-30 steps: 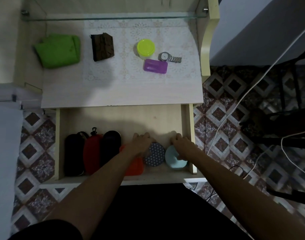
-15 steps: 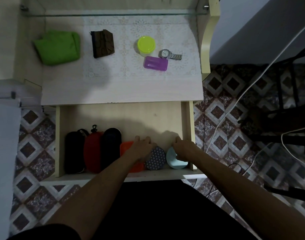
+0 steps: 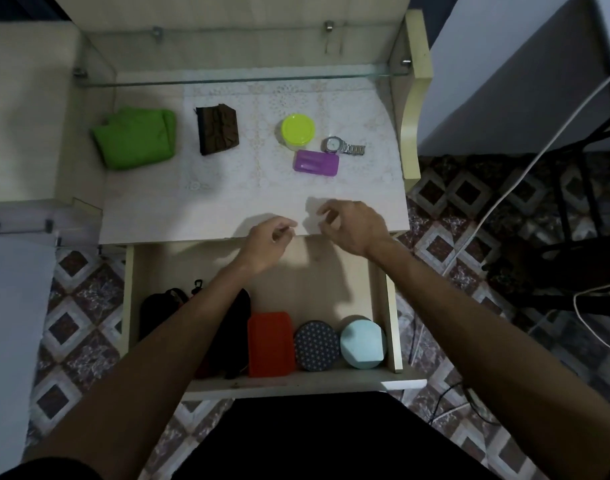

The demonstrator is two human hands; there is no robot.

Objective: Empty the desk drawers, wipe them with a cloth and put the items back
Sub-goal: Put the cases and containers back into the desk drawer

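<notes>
Just above the desk's front edge, both hands hung empty with fingers loosely curled: the left hand (image 3: pixel 267 242) over the lip where the desktop (image 3: pixel 192 209) met the open drawer (image 3: pixel 388 306), the right hand (image 3: pixel 352 226) a little farther in over the desktop. Neither held anything.

Outward toward the desk's back edge lay a watch (image 3: pixel 341 147), a purple case (image 3: pixel 316 163) and a yellow-lidded jar (image 3: pixel 297 130) near the right side, a brown pouch (image 3: pixel 217 135) mid-way, and the green cloth (image 3: pixel 137 138) toward the left back corner.

Along the drawer's front wall sat dark cases (image 3: pixel 158 306), an orange box (image 3: pixel 270 342), a patterned tin (image 3: pixel 316 345) and a pale blue tin (image 3: pixel 362 342). Judged from this, the cloth lay up and left of the hands, so the left hand was nearer.
</notes>
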